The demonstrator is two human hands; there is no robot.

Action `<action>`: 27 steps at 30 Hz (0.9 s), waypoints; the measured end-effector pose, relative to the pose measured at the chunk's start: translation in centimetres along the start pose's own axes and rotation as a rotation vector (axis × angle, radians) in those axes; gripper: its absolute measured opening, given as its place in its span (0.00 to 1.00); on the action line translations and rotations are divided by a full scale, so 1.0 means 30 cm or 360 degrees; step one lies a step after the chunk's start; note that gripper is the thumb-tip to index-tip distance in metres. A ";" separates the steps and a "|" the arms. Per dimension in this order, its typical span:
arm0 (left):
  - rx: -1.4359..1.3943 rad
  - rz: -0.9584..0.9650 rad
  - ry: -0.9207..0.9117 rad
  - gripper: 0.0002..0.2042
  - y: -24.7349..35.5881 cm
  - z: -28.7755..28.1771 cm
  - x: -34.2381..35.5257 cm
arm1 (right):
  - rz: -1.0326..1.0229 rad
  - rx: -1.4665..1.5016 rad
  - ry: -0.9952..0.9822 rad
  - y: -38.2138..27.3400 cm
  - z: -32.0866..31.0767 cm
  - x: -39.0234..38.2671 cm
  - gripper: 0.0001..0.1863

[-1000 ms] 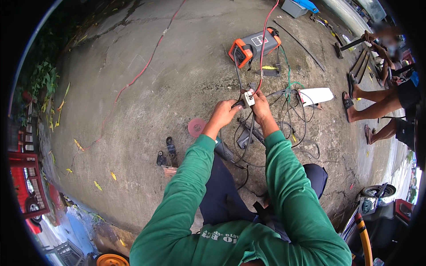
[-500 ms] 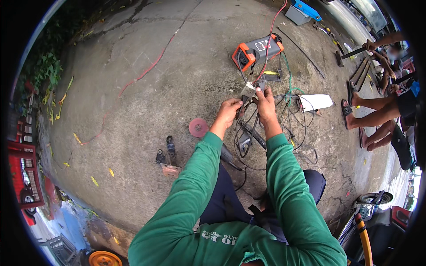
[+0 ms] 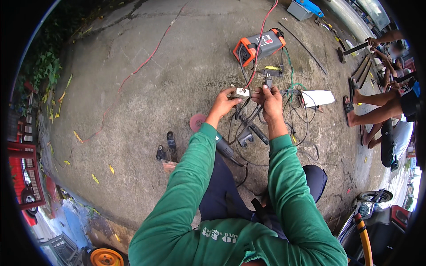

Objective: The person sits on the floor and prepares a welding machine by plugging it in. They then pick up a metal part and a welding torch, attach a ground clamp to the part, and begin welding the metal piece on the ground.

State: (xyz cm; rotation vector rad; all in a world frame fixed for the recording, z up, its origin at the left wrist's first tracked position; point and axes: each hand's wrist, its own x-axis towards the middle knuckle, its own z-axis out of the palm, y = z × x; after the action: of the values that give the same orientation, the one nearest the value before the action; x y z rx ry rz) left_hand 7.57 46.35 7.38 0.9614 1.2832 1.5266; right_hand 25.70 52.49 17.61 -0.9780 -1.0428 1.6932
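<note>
My left hand [image 3: 225,106] grips a small white socket box [image 3: 241,93] with a red cord [image 3: 258,51] running up from it. Beside it, apart from the box, my right hand [image 3: 270,103] pinches a black plug [image 3: 268,81] whose metal prongs point away from me. Black cables [image 3: 248,122] loop below both hands. Under my left forearm lies an angle grinder [image 3: 225,147] with a pinkish disc [image 3: 197,122]. A black tool-like piece [image 3: 257,133] rests on the concrete between my arms.
Ahead stands an orange and grey welding machine [image 3: 262,44] with a green cable [image 3: 290,66]. A white panel [image 3: 317,98] lies right of the cables. Metal brackets [image 3: 171,142] sit left of my forearm. People in sandals [image 3: 348,111] are at right, one holding a hammer [image 3: 353,51].
My hands have moved apart. The plug, held close against the socket box before, now stands separate in my right hand with its prongs showing. The grinder shows more.
</note>
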 end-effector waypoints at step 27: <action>0.0655 -0.0039 0.0082 0.26 0.106 -0.019 -0.005 | 0.0598 0.0010 -0.0022 0.189 0.053 -0.175 0.12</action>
State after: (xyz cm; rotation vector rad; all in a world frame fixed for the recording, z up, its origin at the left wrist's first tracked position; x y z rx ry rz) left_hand 6.61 45.84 10.44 1.1627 1.6799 1.2984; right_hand 24.19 45.79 13.73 -1.2167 -0.9010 2.0056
